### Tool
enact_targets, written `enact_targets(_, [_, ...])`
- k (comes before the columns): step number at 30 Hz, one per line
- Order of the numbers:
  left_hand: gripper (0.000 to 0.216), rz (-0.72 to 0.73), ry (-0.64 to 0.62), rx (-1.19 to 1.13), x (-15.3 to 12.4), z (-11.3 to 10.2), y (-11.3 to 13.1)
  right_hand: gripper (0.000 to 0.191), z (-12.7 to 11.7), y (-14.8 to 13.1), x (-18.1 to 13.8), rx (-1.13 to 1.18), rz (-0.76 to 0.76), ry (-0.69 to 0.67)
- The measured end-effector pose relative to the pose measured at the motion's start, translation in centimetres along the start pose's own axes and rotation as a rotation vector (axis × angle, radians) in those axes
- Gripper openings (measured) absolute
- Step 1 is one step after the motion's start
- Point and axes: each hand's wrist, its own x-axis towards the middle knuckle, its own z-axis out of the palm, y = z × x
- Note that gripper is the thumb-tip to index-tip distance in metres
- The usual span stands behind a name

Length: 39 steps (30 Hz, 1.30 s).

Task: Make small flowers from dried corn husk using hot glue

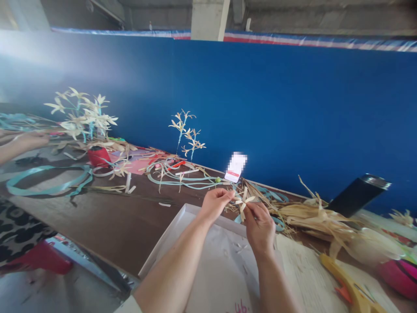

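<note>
A pale, star-shaped husk flower (244, 201) is held up between my two hands, above the far edge of a white box lid (150, 264). My left hand (215, 203) pinches it from the left, with thumb and forefinger pressed together near its stem end. At the right, the closed fingers of my right hand (261, 227) grip a lower petal. The fingers partly cover the flower's underside. Just behind the hands, a lit phone (233, 173) leans upright. Dried corn husks (306, 214) lie to the right of my right hand.
Finished husk flowers (87, 114) stand at the back left, near a co-worker's hand (31, 140). Loops of light-blue ribbon (39, 190) lie on the brown table (130, 226). A black flask (356, 196) leans at right; a yellow glue gun (353, 284) lies closer. A blue partition (276, 108) rises behind.
</note>
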Motion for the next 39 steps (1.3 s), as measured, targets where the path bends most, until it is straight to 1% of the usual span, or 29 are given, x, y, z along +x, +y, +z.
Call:
enact_targets(4, [0.044,0.012,-0.006,0.004,0.0,0.2,-0.1,0.019,0.0,-0.1,0.0,0.063,0.080,-0.031])
enact_targets(10, [0.041,0.029,-0.020,-0.043,0.2,0.5,-0.9,0.030,0.5,-0.3,0.0,0.210,0.317,-0.090])
enact_targets(13, [0.040,0.024,-0.036,-0.092,0.5,0.5,-1.2,0.031,0.7,-0.3,-0.1,0.302,0.417,-0.106])
enact_targets(15, [0.040,0.016,-0.058,-0.148,0.6,0.5,-1.4,0.030,0.7,-0.3,-0.1,0.351,0.450,-0.108])
enact_targets(21, [0.039,-0.014,-0.106,-0.233,0.5,0.4,-1.5,0.035,0.7,-0.1,-0.1,0.394,0.481,-0.110])
enact_targets(31, [0.038,-0.041,-0.106,-0.249,0.4,0.5,-1.1,0.033,0.3,-0.8,0.1,0.359,0.493,-0.122])
enact_targets(39, [0.035,-0.045,-0.102,-0.238,0.4,0.6,-1.2,0.028,0.4,-0.1,0.0,0.203,0.315,-0.081])
